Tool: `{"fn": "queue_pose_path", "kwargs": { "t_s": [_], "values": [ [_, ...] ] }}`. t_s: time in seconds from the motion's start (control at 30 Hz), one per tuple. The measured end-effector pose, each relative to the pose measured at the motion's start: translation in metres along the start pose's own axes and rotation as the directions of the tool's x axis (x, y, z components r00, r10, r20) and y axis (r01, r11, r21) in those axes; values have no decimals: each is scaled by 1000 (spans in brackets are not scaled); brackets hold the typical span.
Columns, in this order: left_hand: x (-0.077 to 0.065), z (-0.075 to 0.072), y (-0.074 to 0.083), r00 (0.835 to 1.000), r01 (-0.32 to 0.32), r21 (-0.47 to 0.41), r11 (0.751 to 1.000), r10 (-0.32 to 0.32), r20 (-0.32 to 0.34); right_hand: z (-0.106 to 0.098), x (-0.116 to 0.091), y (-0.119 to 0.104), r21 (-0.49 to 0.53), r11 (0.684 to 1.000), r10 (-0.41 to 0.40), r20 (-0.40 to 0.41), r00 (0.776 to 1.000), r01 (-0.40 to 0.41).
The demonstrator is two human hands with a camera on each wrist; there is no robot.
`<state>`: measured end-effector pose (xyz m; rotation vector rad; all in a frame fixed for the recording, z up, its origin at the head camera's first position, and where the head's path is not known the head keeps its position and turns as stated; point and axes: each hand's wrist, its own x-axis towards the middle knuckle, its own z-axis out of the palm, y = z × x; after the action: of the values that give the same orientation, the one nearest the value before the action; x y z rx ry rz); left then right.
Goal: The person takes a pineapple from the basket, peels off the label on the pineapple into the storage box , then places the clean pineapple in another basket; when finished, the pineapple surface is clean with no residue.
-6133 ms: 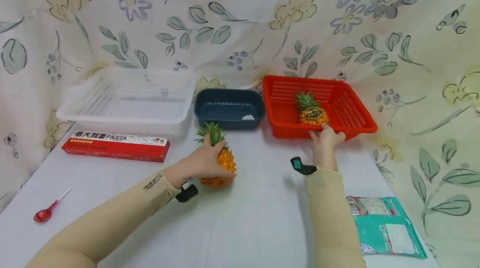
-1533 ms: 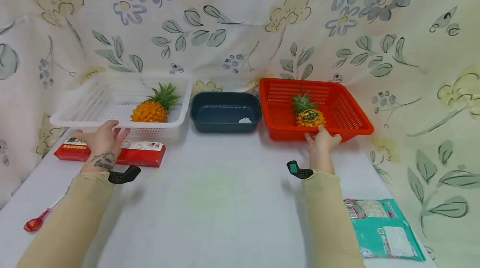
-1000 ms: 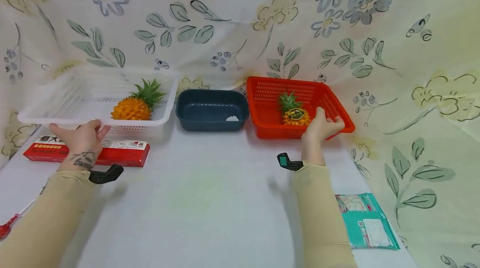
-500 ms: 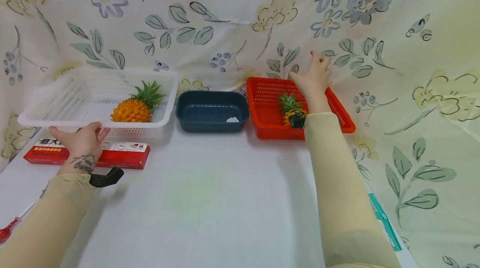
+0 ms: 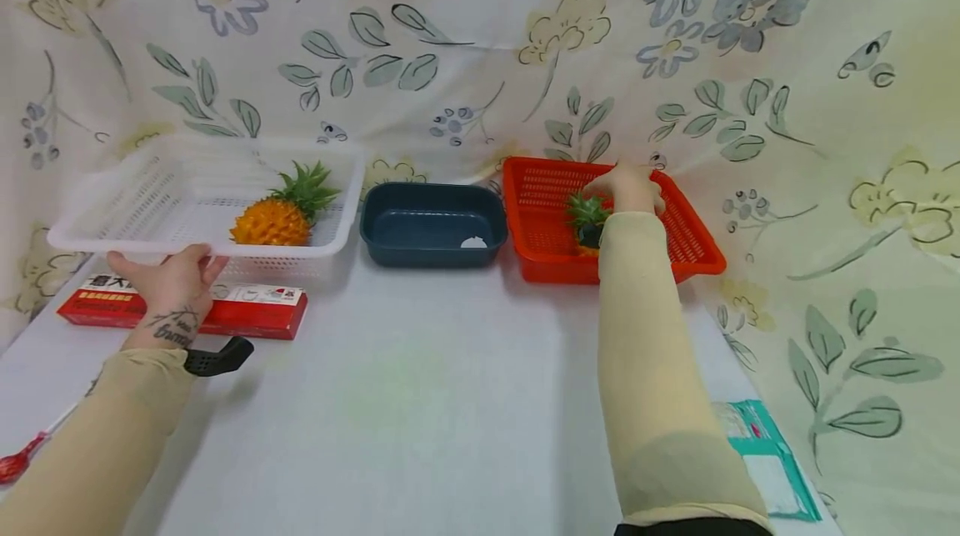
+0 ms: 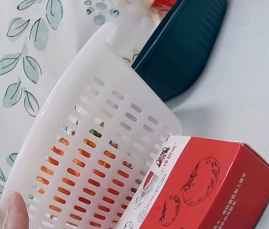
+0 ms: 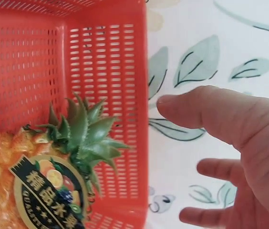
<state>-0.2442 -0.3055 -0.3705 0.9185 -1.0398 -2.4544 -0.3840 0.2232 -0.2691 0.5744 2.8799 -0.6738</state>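
Note:
My left hand [image 5: 168, 282] grips the front rim of the white basket [image 5: 82, 237], with a fingertip on the rim's outer side in the left wrist view. A pineapple [image 5: 272, 222] lies inside that basket, crown toward the back right. My right hand [image 5: 628, 190] is over the far part of the red basket [image 5: 558, 268]. In the right wrist view its thumb and fingers are spread, apart from the rim, holding nothing. A second pineapple [image 7: 84, 138] with a black-and-gold label lies in the red basket; my right wrist partly covers it in the head view.
Between the baskets stands a dark blue tub [image 5: 431, 255] with a small white patch inside. A red pasta box [image 5: 258, 315] lies before the white basket. A lollipop [image 5: 17, 465] is at far left, a teal packet [image 5: 776, 469] at right, partly behind my right sleeve.
The first pineapple has gone from my left hand into the white basket. My left hand moved to that basket's rim. My right hand released the red basket's front rim, rose, then came down farther back.

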Motion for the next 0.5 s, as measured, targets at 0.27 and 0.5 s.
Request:
{"fn": "queue_pose_path", "kwargs": {
  "t_s": [0.27,0.5],
  "values": [
    [-1,1,-3,999,-41,-7,999,41,9,9,-2,11,-20,1000,22,89,996,-20],
    [-2,0,-2,998,-46,-45,998,48,32,20,-8,20,-49,997,63,139,988,-57]
  ]
}}
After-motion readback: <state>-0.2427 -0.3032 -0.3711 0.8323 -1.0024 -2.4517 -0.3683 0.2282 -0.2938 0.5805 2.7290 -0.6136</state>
